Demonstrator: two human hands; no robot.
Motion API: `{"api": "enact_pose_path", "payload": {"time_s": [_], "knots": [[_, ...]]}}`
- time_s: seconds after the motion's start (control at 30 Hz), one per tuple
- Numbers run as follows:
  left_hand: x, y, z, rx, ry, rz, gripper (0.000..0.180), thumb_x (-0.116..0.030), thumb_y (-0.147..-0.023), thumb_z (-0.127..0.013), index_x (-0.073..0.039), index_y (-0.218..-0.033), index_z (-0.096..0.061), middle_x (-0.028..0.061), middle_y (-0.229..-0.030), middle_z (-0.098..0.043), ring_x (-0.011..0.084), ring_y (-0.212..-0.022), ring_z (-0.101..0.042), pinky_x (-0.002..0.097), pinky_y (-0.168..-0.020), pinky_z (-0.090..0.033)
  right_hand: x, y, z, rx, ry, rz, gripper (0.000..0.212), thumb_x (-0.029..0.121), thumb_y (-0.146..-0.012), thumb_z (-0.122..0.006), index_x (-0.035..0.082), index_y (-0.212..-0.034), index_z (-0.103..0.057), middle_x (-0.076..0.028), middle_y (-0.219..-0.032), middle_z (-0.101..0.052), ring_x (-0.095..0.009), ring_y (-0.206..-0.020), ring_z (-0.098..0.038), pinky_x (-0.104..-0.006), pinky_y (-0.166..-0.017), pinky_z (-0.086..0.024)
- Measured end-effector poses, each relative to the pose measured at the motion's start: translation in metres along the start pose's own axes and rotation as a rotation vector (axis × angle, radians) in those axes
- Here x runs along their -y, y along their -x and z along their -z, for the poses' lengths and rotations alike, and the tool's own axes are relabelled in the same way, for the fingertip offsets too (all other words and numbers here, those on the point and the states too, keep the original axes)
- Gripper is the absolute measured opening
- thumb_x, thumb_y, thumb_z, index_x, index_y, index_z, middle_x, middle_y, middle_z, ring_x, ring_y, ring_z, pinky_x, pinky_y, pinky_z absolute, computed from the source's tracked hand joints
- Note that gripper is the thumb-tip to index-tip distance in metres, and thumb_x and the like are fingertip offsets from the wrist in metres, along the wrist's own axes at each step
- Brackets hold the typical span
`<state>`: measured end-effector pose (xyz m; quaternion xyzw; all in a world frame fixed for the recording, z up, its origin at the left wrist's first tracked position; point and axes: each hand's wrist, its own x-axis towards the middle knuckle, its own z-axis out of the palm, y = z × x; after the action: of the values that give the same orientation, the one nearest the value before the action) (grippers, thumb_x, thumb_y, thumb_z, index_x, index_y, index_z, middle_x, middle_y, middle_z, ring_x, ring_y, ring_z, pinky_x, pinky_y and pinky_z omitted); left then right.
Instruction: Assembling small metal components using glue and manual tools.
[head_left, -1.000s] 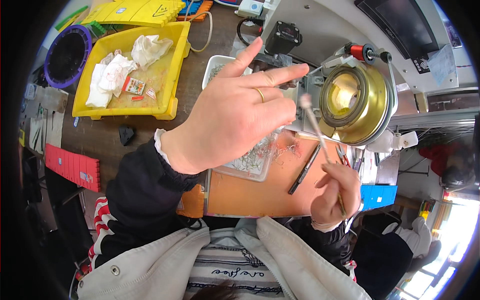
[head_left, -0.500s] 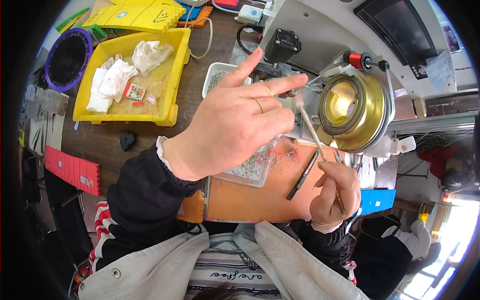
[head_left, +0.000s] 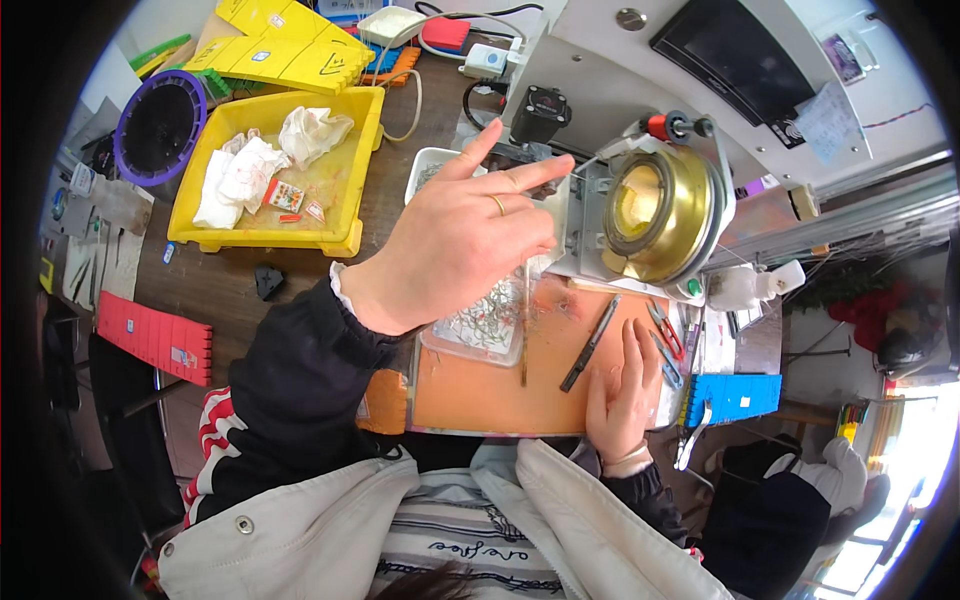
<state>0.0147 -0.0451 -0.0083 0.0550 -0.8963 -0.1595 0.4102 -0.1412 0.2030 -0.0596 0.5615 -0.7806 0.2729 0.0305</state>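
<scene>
My left hand point(head_left: 455, 240) reaches over the middle of the bench, a ring on one finger. Its thumb and index finger stretch apart; the other fingers bend, their tips partly hidden. The index fingertip is close to a thin pale strand at the machine's brass-coloured round drum point(head_left: 640, 213). Below this hand sits a clear tray point(head_left: 490, 335) of small metal hooks. A thin stick point(head_left: 525, 345) points down from near its fingers over the orange board point(head_left: 465, 400); its upper end is hard to make out. Empty, with fingers extended, my right hand point(head_left: 622, 395) rests at the board's right side.
A black pen point(head_left: 590, 345) and red-handled pliers point(head_left: 666, 332) lie near my right hand. Beyond my left hand stands a white tray point(head_left: 422, 165) of metal pieces. At left are a yellow bin point(head_left: 345, 215) with white cloths and a red slotted board point(head_left: 155, 338); a blue one point(head_left: 735, 398) lies right.
My right hand has let go of the stick and lowered, its fingers now straight. The stick is now below my left hand, farther left. The view has shifted somewhat; my left hand keeps its pose.
</scene>
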Motion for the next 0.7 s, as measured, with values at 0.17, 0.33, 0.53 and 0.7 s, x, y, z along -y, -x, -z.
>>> {"api": "enact_pose_path", "payload": {"time_s": [0.17,0.33,0.53,0.7], "knots": [[0.000,-0.001,0.003,-0.002,-0.019,0.007,0.008,-0.006,-0.077,-0.072,-0.010,-0.078,-0.065,0.0039,-0.078,-0.067,0.0225,-0.124,-0.059,0.0545,-0.116,-0.027,0.003,-0.001,-0.003,-0.081,-0.060,-0.047,0.067,0.003,-0.078,-0.070,0.003,-0.141,-0.046,-0.024,-0.143,-0.042,-0.043,-0.132,-0.041,-0.0480,-0.110,-0.034],[-0.002,-0.003,0.006,0.026,-0.020,0.003,0.009,-0.005,-0.077,-0.073,-0.010,-0.079,-0.066,0.0045,-0.079,-0.067,0.0228,-0.123,-0.060,0.0547,-0.115,-0.029,-0.006,0.001,-0.006,-0.001,-0.038,-0.080,0.068,0.007,-0.078,-0.073,0.005,-0.140,-0.047,-0.023,-0.142,-0.044,-0.042,-0.131,-0.042,-0.0483,-0.110,-0.033],[-0.004,-0.004,0.006,0.039,-0.033,0.003,0.009,-0.005,-0.075,-0.074,-0.010,-0.079,-0.067,0.0039,-0.080,-0.067,0.0245,-0.122,-0.060,0.0550,-0.113,-0.032,0.001,0.000,-0.003,0.026,-0.017,-0.069,0.055,0.005,-0.078,-0.072,0.003,-0.130,-0.056,-0.021,-0.132,-0.053,-0.041,-0.124,-0.050,-0.0470,-0.105,-0.039],[-0.004,-0.002,0.005,0.041,-0.030,0.013,0.009,-0.005,-0.074,-0.073,-0.009,-0.078,-0.067,0.0040,-0.080,-0.068,0.0249,-0.122,-0.060,0.0546,-0.113,-0.032,0.003,0.001,-0.005,-0.037,-0.036,-0.077,0.049,0.003,-0.078,-0.070,0.005,-0.125,-0.059,-0.019,-0.130,-0.055,-0.040,-0.120,-0.053,-0.0453,-0.102,-0.042]]}}
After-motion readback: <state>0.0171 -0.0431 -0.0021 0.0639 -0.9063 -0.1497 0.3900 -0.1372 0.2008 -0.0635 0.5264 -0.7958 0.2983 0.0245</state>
